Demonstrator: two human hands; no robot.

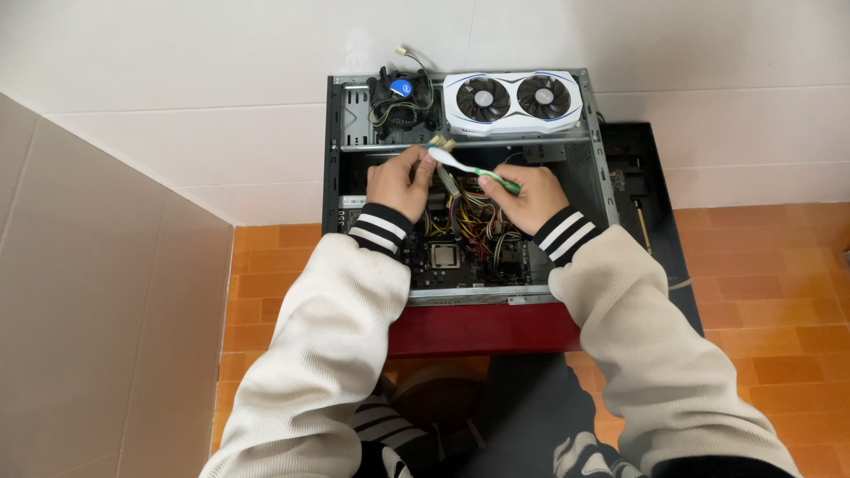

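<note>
— Why does the computer case (602, 168) lie on its side like this?

— So the open side faces up and both hands can come into it from above. It rests on a red stand (482, 329), which brings it closer to the person.

— And the white graphics card (512, 100) with two fans, and the black cooler fan (400, 96)?

— They sit on the far edge of the case, beyond both hands, so the motherboard (443, 258) under the hands is free.

— What does the left hand (398, 181) do?

— It is closed around a cable connector (443, 143), lifting it out of the coloured wire bundle (474, 221) so it is steady.

— And the right hand (527, 196)?

— It grips the green handle of a toothbrush (469, 168). The white head points to the left hand and touches the connector, just above the fingers.
</note>
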